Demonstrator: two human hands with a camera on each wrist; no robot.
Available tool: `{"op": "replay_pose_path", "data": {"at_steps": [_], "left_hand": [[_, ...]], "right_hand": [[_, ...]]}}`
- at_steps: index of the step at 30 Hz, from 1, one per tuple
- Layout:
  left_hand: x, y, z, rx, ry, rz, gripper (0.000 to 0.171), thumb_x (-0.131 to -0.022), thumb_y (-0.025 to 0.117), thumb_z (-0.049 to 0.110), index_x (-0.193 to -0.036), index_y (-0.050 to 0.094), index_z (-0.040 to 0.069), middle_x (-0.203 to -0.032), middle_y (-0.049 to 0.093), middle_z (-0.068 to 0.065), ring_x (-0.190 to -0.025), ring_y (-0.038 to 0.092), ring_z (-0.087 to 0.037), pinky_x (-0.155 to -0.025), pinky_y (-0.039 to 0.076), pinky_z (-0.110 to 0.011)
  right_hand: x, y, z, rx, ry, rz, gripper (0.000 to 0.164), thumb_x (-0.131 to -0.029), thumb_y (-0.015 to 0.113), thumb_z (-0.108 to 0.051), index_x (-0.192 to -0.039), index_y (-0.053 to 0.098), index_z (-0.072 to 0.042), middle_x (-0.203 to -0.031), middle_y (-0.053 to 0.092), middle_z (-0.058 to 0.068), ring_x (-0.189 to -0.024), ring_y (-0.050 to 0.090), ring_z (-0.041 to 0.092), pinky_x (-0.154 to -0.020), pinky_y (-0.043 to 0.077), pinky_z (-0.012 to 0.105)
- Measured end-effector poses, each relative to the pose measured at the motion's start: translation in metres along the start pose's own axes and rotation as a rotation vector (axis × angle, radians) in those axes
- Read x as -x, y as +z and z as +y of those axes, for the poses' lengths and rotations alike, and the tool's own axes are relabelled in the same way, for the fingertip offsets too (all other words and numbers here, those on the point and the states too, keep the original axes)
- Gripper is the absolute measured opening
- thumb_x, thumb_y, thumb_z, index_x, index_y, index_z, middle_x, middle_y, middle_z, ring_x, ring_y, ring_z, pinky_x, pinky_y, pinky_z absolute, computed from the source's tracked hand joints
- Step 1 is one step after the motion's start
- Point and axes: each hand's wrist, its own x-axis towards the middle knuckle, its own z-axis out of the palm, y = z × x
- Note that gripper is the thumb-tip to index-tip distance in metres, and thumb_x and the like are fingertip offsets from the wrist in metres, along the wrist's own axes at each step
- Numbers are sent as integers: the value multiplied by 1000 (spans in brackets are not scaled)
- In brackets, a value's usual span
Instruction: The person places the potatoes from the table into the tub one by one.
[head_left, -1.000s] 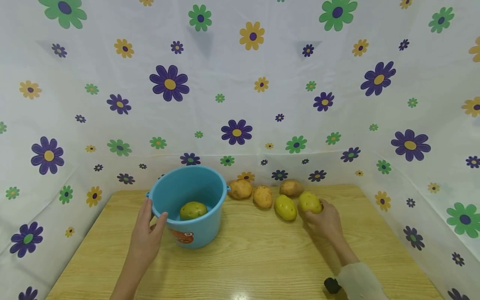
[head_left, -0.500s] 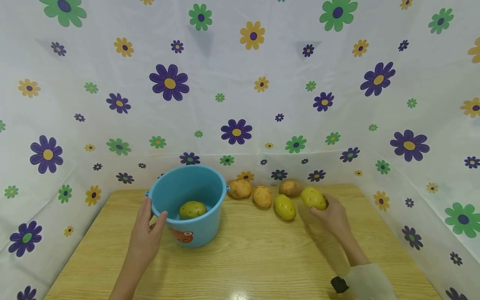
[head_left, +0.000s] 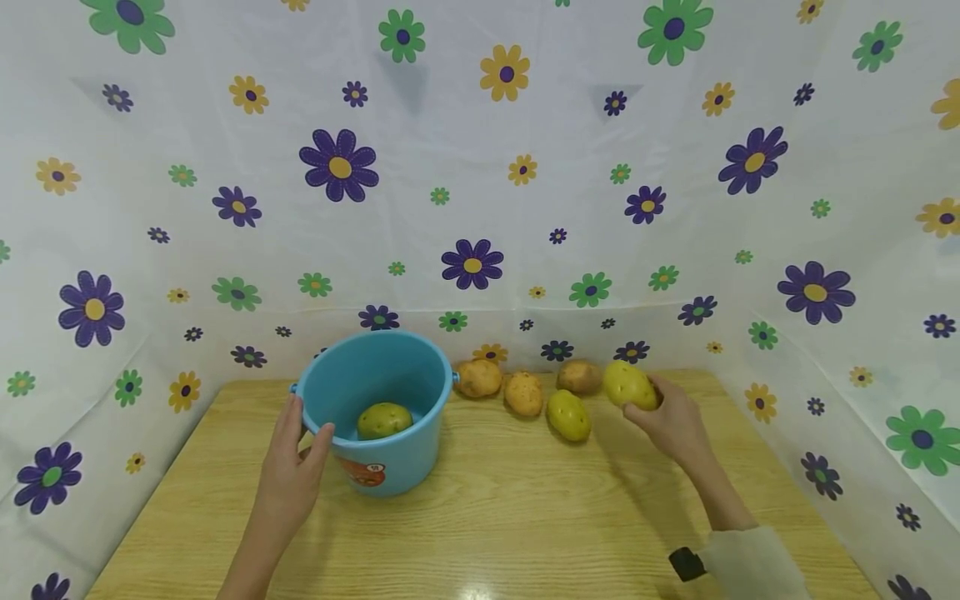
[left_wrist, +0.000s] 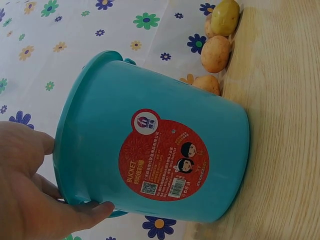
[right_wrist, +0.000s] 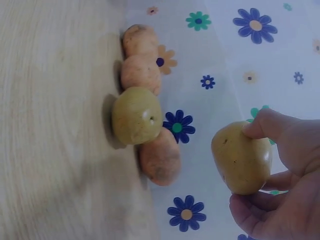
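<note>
From left to right, I judge the risk at the bucket (head_left: 411, 460) first: it stands just right of and ahead of the left hand (head_left: 291, 477), and an uneven push there could slide or tip it, rolling the green potato (head_left: 385, 421) lying low inside. Further right, between my two hands, a loose row sits on the counter (head_left: 487, 517): three brown potatoes (head_left: 523, 393) toward the back and one yellow potato (head_left: 568, 415) nearer me. A low sweep leftward from the right hand (head_left: 675, 425) could knock them and send one rolling. At the far right, the held potato (head_left: 628, 385) looks smooth, and as the grip is mostly fingertips, I think it could slip if the squeeze loosens.

As for the hands, my left one has its thumb and fingers spread apart, with fingers against the rim and the thumb across the front of it, touching the bucket without clenching, as far as I can tell. My right hand is clamped around the held potato, thumb on one side and fingertips on the other; the potato juts out ahead of the fingers, clear of the counter.
</note>
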Motion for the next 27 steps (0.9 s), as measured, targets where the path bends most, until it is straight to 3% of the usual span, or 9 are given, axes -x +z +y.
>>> {"op": "replay_pose_path", "data": {"at_steps": [13, 27], "left_hand": [[-1, -1, 0, -4, -12, -14, 80, -112, 48, 30, -163, -4, -2, -170, -7, -25, -150, 19, -53, -110, 40, -59], [0, -1, 2, 0, -23, -18, 79, -112, 47, 30, -163, -4, -3, -170, -8, -24, -151, 17, -52, -112, 39, -59]], "right_hand": [[1, -9, -17, 9, -19, -35, 62, -92, 72, -19, -141, 51, 13, -108, 65, 24, -83, 55, 29, -66, 46, 34], [0, -10, -34, 3, -62, -37, 59, -91, 74, -19, -137, 55, 12, -106, 66, 22, -83, 58, 28, -66, 49, 33]]}}
